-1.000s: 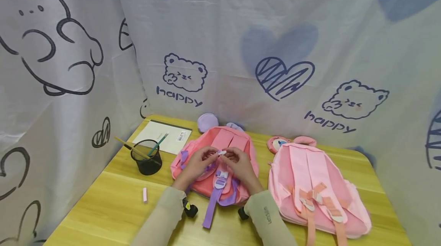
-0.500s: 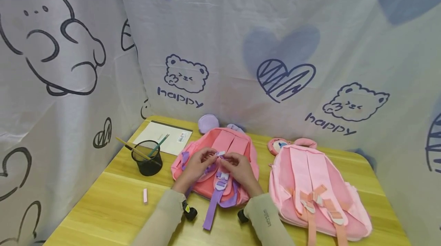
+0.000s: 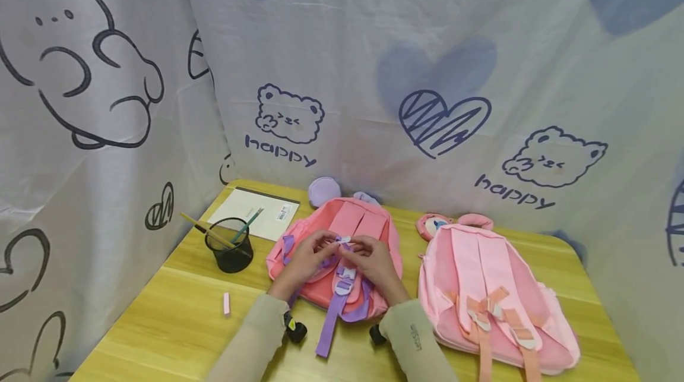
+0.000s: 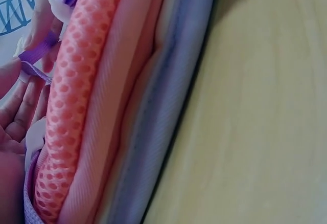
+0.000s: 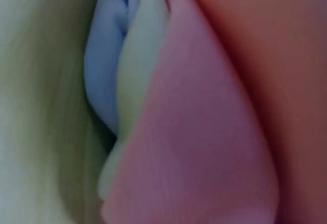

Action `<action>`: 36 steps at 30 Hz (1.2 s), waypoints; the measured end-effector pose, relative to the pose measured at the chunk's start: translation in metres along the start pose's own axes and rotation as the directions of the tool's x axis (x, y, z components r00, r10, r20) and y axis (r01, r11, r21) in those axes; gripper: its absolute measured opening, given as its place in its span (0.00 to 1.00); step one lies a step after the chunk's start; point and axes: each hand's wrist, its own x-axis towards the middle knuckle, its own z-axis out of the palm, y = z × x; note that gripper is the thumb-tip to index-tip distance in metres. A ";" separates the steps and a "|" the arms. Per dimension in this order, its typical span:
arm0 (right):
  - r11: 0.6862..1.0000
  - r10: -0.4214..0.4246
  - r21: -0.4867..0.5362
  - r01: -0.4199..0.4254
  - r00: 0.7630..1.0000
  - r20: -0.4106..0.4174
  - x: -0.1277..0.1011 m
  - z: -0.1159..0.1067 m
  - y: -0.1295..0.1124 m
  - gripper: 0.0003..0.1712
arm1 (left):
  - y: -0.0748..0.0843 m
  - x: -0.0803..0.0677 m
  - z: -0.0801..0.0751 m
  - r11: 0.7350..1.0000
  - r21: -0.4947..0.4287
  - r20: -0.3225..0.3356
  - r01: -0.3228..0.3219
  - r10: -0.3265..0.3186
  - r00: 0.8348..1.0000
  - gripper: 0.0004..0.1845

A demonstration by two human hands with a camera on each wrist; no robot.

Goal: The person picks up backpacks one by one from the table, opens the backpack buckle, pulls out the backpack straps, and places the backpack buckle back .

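A coral-pink backpack (image 3: 369,214) lies on the table with its shoulder-strap side up. Over its middle, the left hand (image 3: 310,256) and right hand (image 3: 376,260) meet, pinching a small white plastic buckle (image 3: 344,240) with purple webbing between their fingertips. In the left wrist view, a loop of purple webbing (image 4: 41,48) runs between the fingers beside the padded mesh strap (image 4: 82,55). A second white buckle (image 3: 344,285) sits nearer the front, its purple strap tail (image 3: 330,325) hanging onto the table. The right wrist view is blurred and mostly shows pink fabric (image 5: 199,111).
A lighter pink backpack (image 3: 465,251) with orange straps lies to the right. At left stand a black mesh pencil cup (image 3: 233,258) holding pencils and a notebook (image 3: 253,211) behind it. A small pink-and-white eraser-like block (image 3: 227,304) lies in front of the cup.
The small white buckle between the fingertips has tilted slightly and now lies flatter. Both hands stay in nearly the same place, and the backpacks have not moved.
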 end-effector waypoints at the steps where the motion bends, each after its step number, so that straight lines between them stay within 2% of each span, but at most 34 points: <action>1: 1.000 0.007 0.005 -0.007 1.000 0.003 0.000 0.000 0.000 0.22 | 0.000 0.000 0.000 1.000 -0.018 -0.009 0.010 -0.011 1.000 0.14; 5: 1.000 0.012 -0.002 -0.012 1.000 0.011 0.000 -0.001 -0.001 0.20 | -0.001 0.001 -0.001 0.999 -0.045 -0.029 0.024 -0.026 0.999 0.14; 11: 1.000 -0.006 -0.019 0.006 1.000 0.003 -0.001 -0.002 -0.002 0.16 | 0.001 0.001 0.000 0.996 0.081 0.006 -0.021 0.020 1.000 0.14; 14: 1.000 -0.009 -0.010 0.009 1.000 -0.007 0.000 -0.001 -0.003 0.18 | 0.002 0.001 0.000 0.994 0.108 0.014 -0.031 0.029 0.999 0.14; 22: 0.999 0.006 0.032 -0.005 1.000 -0.022 0.000 -0.001 0.000 0.24 | 0.002 0.001 0.000 0.995 0.100 -0.005 0.015 -0.014 1.000 0.15; 28: 0.998 -0.030 0.047 0.030 1.000 -0.002 0.000 0.000 0.001 0.20 | 0.002 0.000 0.001 0.992 0.126 0.011 -0.021 0.020 1.000 0.13; 36: 0.998 -0.050 -0.026 0.048 0.997 -0.057 -0.002 0.003 0.000 0.15 | -0.001 0.001 0.003 0.991 0.129 0.019 -0.041 0.039 0.999 0.12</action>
